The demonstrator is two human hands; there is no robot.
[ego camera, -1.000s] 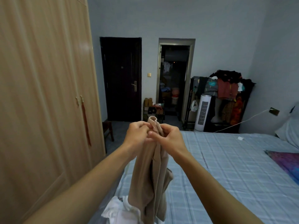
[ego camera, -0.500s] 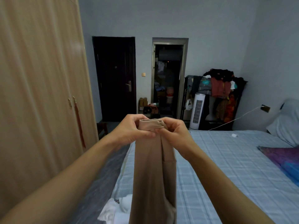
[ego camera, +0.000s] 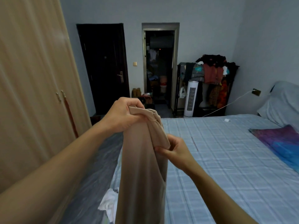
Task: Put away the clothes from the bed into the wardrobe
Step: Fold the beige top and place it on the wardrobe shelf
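A long beige garment hangs straight down in front of me over the bed's left edge. My left hand grips its bunched top end. Lower down, my right hand pinches a fold on the garment's right side. A white piece of clothing lies on the bed just behind the hanging cloth. The light wooden wardrobe stands at my left with its doors closed.
A purple and blue cloth and a pillow lie at the bed's right. At the back stand a dark door, an open doorway, a white tower fan and a loaded clothes rack. A narrow floor strip separates bed and wardrobe.
My right hand left the garment's top and slid down its right side to pinch a fold. My left hand now holds the top alone, raised slightly.
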